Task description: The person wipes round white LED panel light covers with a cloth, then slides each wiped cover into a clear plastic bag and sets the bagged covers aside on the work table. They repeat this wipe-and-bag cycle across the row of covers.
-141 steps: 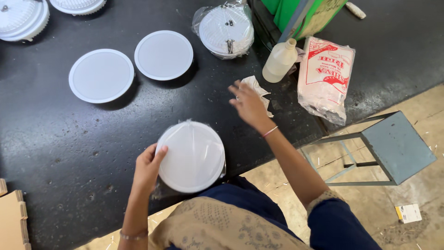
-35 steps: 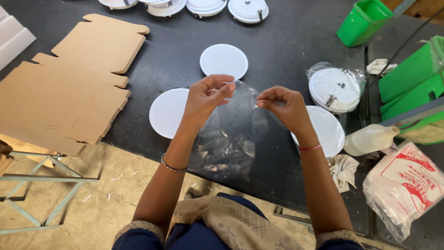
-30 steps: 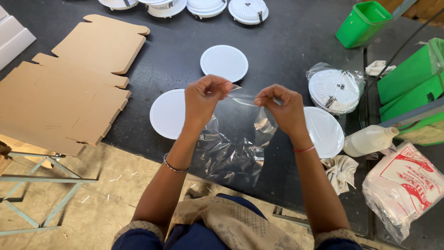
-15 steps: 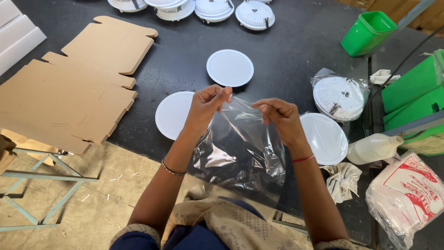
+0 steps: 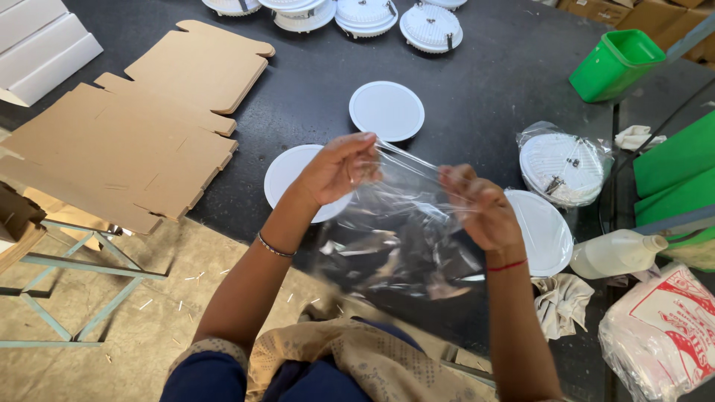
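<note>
Clear plastic bag hangs over the table edge, its top rim seemingly pinched by both hands.

The bag is thin clear plastic film, glossy and crinkly with glare all over it, and the discs look like smooth matt white plastic. The table is a dark speckled top with a slight sheen, and the flat boxes are plain brown cardboard, matt (corrugated, I think). The bin is shiny green plastic, the rag is rumpled cloth.
</note>
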`<state>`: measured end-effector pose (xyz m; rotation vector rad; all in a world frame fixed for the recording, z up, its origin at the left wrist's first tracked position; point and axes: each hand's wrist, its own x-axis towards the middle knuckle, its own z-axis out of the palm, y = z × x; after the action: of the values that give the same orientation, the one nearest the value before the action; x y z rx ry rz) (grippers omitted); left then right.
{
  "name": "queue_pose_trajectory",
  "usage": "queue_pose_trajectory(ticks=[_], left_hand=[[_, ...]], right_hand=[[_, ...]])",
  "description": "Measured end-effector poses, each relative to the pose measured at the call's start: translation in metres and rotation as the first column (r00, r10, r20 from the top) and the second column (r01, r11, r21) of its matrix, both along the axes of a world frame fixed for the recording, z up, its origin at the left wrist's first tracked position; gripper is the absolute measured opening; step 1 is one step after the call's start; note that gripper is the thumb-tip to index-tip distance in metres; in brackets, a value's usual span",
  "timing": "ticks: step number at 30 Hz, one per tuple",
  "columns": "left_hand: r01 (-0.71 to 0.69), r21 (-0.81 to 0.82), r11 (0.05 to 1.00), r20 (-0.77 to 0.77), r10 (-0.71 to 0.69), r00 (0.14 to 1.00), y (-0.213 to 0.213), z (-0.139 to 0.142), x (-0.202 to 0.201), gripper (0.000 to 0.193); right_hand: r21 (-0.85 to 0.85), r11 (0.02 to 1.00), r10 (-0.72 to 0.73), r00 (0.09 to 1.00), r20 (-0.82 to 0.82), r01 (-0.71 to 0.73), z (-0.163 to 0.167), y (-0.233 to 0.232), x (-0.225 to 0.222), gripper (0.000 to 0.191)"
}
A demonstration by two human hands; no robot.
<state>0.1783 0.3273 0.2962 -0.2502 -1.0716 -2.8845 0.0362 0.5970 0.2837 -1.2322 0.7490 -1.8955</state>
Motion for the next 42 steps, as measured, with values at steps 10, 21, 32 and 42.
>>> queue_pose_trajectory(ticks=[10,21,32,42], left_hand=[[0.035,-0.051,0.998,-0.304,-0.049,0.951,0.003,-0.075,-0.041,0.035],[0.278,0.197,0.94,0.231,-0.32,0.919,0.159,-0.098,0.017,0.016],[0.2,-0.162,0.966,0.349,-0.134,0.927,0.17,-0.098,0.024,0.021],[0.271,-0.599,0.754,0.344,-0.063,0.937,0.131,-0.124,0.016,0.029]], right_hand=[[0.112,0.99,0.105,0.969,-0.225,-0.081,0.009,-0.015,0.063,0.045],[-0.074,0.688,-0.706,0.689,0.163,0.722,0.051,-0.031,0.035,0.048],[0.0,0.587,-0.807,0.585,0.085,0.81,-0.044,-0.024,-0.028,0.053],[0.143,0.457,-0.782,0.473,-0.406,0.878,-0.035,-0.031,-0.001,0.143]])
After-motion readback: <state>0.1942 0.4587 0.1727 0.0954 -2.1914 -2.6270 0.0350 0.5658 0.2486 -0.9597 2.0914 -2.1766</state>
